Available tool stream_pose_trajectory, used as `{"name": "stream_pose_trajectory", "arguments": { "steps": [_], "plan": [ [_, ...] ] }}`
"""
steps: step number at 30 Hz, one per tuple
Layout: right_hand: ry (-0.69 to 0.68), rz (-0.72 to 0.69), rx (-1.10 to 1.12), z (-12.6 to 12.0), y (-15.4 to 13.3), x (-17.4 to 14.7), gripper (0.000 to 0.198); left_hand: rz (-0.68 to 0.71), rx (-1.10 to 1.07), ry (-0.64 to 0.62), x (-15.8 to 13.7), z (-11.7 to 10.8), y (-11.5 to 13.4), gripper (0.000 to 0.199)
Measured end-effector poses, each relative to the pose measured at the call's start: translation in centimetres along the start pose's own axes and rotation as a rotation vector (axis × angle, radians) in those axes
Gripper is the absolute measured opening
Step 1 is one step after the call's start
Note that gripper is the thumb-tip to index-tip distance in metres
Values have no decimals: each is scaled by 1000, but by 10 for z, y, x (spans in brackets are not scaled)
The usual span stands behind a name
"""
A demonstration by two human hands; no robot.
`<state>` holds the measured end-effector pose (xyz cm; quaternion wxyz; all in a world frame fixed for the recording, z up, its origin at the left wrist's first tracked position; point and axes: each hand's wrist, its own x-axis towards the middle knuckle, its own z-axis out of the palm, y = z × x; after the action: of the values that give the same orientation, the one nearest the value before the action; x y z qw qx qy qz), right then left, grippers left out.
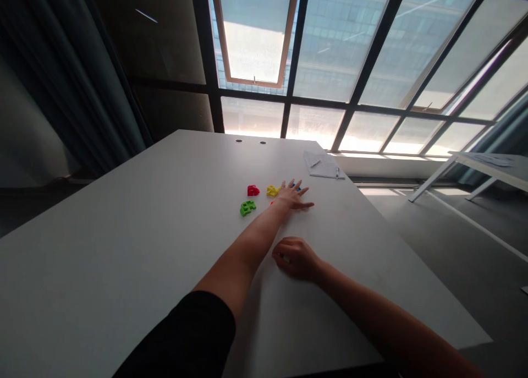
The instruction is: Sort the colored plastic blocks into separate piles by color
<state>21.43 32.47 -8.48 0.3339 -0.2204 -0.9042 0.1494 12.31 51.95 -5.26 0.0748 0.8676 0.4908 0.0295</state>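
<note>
My left hand (pixel 292 197) reaches far across the white table (pixel 165 202), its fingers spread wide. It is over a small blue plastic piece (pixel 297 187), of which only a bit shows between the fingers. Just left of the fingers lies a yellow plastic piece (pixel 272 191). A red one (pixel 253 190) and a green one with openings in it (pixel 248 207) lie farther left. My left wrist mostly covers an orange-red piece (pixel 272 202). Closer to me, my right hand (pixel 295 258) rests curled on the tabletop; whether anything is inside its fingers is hidden.
White paper (pixel 319 162) with a pen (pixel 337 173) lies near the table's right edge. Two round dark holes (pixel 263 142) sit at the far edge. Beyond are large windows (pixel 325 42), a curtain (pixel 82 75) on the left and another white table (pixel 487 166) on the right.
</note>
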Motion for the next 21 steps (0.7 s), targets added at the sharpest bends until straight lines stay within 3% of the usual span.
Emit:
{"name": "stream_pose_trajectory", "arguments": {
  "steps": [6, 11, 16, 21],
  "plan": [
    [-25, -36, 8, 2, 2, 1, 14, -43, -26, -99, 9, -1, -9, 107],
    [-30, -22, 3, 2, 1, 2, 12, -71, -90, -104, 10, -2, 2, 109],
    [-6, -14, 48, 3, 0, 2, 13, -90, -7, -114, 10, 0, 18, 108],
    [-23, 11, 69, 2, 0, 2, 15, -61, 37, -51, 4, 7, 12, 96]
  ]
}}
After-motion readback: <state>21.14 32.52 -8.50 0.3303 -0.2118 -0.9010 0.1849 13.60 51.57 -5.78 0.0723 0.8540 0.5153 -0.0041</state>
